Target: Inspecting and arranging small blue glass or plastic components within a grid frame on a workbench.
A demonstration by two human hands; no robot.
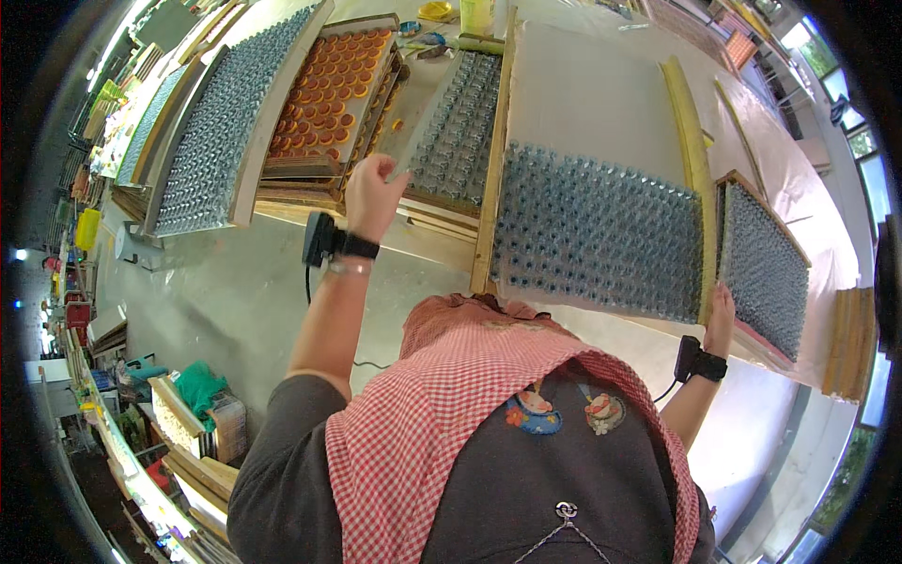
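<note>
A large tray [601, 299] with wooden side rails lies before me, its near part filled with rows of small clear blue-grey pieces. Its far part is a bare pale surface. My right hand [720, 324] grips the near right corner of this tray, fingers along the rail. To the left my left hand [373, 195] is raised with its fingers curled together; whatever lies between them is too small to make out. It is close to a second tray [453, 132] of clear pieces and a stacked tray of round red-orange pieces [329, 89].
Further left, a long tray [230, 122] of clear pieces leans at an angle. At the right lies another filled tray [766, 268], with stacked wooden boards [847, 343] beyond it. A yellow dish [435, 11] sits at the back. Boxes and green cloth [200, 385] stand lower left.
</note>
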